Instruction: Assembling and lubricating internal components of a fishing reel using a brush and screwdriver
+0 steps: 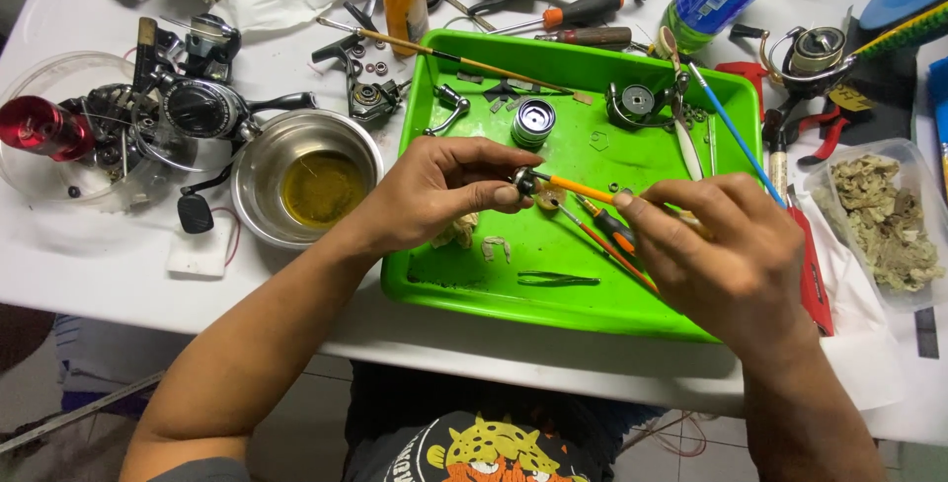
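Head view, looking down: I see my left hand (439, 191) above the bright green plastic tray (434, 284), thumb and fingertips (506, 194) pinched shut around a small dark metal reel part (526, 182). The part sits right at the fingertips, over the middle of the tray. My right hand (726, 255) is just beside it, fingers curled closed around an orange-handled thin brush (583, 189), whose tip touches the part. Below the brush, a second orange-and-black small screwdriver (610, 227) lies on the tray; I cannot tell if my right hand touches it. Further back in the tray rest a round ribbed metal spool (533, 122) and a grey reel body (634, 103). Left of the tray stands a steel bowl of yellowish oil (314, 186). At the right edge sits a clear plastic tub of soiled wadding (884, 220).
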